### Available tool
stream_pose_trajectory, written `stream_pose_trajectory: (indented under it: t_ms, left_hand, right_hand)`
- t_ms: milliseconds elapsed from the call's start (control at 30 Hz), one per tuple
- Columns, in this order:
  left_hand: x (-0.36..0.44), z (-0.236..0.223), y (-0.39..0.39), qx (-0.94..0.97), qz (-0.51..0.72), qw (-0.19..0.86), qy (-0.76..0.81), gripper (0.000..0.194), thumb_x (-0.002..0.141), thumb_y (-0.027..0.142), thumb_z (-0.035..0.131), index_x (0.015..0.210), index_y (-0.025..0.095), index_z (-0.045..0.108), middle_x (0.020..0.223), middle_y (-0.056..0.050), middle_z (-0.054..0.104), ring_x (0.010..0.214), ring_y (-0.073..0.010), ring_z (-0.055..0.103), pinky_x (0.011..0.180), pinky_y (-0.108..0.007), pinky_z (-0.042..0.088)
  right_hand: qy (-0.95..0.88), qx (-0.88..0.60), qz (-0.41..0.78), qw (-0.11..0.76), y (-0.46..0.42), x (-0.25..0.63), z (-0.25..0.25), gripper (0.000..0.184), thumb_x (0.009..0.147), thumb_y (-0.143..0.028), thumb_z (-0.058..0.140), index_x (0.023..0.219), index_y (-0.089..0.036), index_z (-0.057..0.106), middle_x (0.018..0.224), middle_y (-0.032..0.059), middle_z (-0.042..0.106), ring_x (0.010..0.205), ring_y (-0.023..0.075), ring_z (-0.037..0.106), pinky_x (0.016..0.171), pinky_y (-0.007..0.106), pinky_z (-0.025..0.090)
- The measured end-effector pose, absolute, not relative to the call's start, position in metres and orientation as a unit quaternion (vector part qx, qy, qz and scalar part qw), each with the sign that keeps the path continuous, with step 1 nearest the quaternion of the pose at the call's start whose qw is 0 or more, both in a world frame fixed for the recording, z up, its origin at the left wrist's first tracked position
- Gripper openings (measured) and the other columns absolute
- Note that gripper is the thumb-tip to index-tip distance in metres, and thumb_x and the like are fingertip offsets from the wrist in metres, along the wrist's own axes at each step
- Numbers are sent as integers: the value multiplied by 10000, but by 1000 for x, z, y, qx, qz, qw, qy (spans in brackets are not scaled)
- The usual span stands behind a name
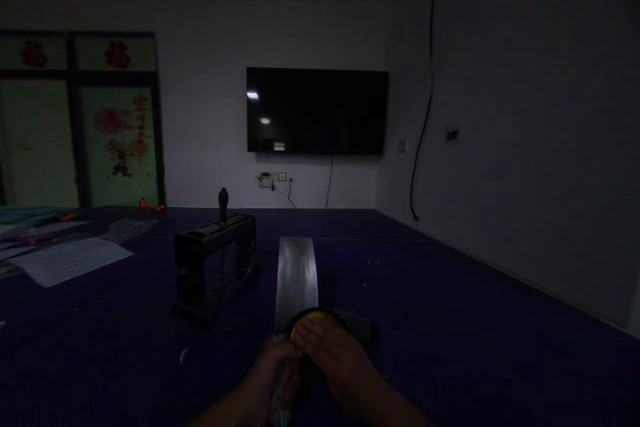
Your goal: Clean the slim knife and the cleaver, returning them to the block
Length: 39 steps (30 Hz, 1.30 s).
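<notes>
The view is dark. A wide, shiny grey strip (297, 273) reaches forward from my hands, its far end slightly curved. My left hand (280, 370) is closed around the near part of the strip, and a bit of grey shows below the fingers. My right hand (333, 350) lies over a yellow, dark-rimmed round thing (314, 315) beside the strip, fingers together and bent on it; its kind is unclear. A dark grey piece (353, 323) sticks out to the right, behind the right hand. The fingertips of both hands nearly meet.
A black box-shaped frame (215, 267) with an upright knob stands left on the dark blue surface (450, 320). Paper sheets (75, 259) and clear plastic (129, 229) lie further left. Small white scraps (183, 355) are scattered about. A television (317, 111) hangs on the far wall.
</notes>
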<state>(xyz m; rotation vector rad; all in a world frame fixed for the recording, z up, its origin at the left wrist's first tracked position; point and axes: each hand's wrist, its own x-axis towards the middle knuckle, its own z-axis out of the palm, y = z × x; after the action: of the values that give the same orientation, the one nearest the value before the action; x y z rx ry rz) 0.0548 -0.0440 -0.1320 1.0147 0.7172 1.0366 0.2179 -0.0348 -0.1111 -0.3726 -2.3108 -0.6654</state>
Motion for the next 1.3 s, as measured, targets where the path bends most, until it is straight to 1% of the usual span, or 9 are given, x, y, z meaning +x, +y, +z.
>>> stream_pose_trajectory:
  t_ms: [200, 367, 567, 733, 867, 967, 1167, 1300]
  left_hand:
    - [48, -134, -40, 429, 429, 732, 311, 429, 584, 470, 565, 356, 199, 323, 261, 49, 296, 209, -49, 208, 268, -176, 105]
    - [48, -134, -40, 430, 423, 737, 306, 432, 560, 470, 586, 353, 203, 317, 259, 56, 271, 208, -56, 215, 258, -179, 111]
    - [54, -126, -48, 455, 443, 699, 329, 417, 562, 443, 582, 323, 194, 349, 245, 37, 306, 197, -64, 246, 249, -178, 130]
    - [61, -128, -48, 466, 469, 663, 350, 398, 554, 430, 597, 327, 189, 375, 249, 41, 320, 204, -73, 300, 242, -174, 167]
    - [61, -128, -48, 471, 470, 663, 343, 415, 574, 440, 586, 327, 189, 367, 246, 39, 319, 196, -67, 294, 241, -172, 163]
    - [60, -126, -49, 470, 468, 668, 337, 423, 587, 438, 584, 335, 190, 352, 250, 46, 310, 193, -60, 282, 244, -166, 154]
    - [57, -130, -45, 464, 453, 692, 316, 391, 563, 384, 581, 323, 188, 342, 244, 51, 290, 187, -57, 258, 231, -163, 150]
    - [56, -133, -44, 451, 455, 702, 310, 330, 552, 365, 597, 390, 188, 371, 264, 71, 305, 188, -48, 236, 226, -157, 163]
  right_hand:
    - [-863, -153, -275, 396, -31, 219, -114, 411, 883, -51, 287, 1207, -79, 539, 1166, 111, 634, 1159, 151, 527, 961, 300, 475]
    - [-841, -156, -299, 423, -35, 218, -112, 408, 854, -14, 309, 1165, -80, 566, 1095, 100, 672, 1090, 153, 582, 921, 286, 506]
    - [-863, -167, -280, 386, -41, 213, -113, 437, 844, -35, 288, 1193, -75, 549, 1187, 108, 621, 1153, 162, 534, 950, 304, 482]
    - [-879, -168, -253, 367, -40, 211, -118, 454, 842, -35, 282, 1222, -76, 526, 1220, 107, 598, 1185, 166, 504, 960, 322, 474]
    - [-896, -167, -238, 337, -40, 213, -116, 481, 835, -27, 282, 1273, -71, 476, 1280, 106, 549, 1228, 158, 455, 987, 318, 448]
    - [-896, -172, -242, 330, -41, 213, -114, 495, 821, -8, 276, 1268, -67, 481, 1281, 109, 547, 1226, 161, 458, 983, 318, 451]
    - [-856, -199, -277, 388, -34, 214, -114, 443, 839, -7, 297, 1209, -63, 533, 1180, 125, 622, 1145, 175, 541, 938, 322, 492]
    - [-826, -234, -288, 424, -32, 214, -115, 480, 809, 31, 266, 1178, -64, 557, 1159, 124, 634, 1125, 176, 558, 924, 330, 507]
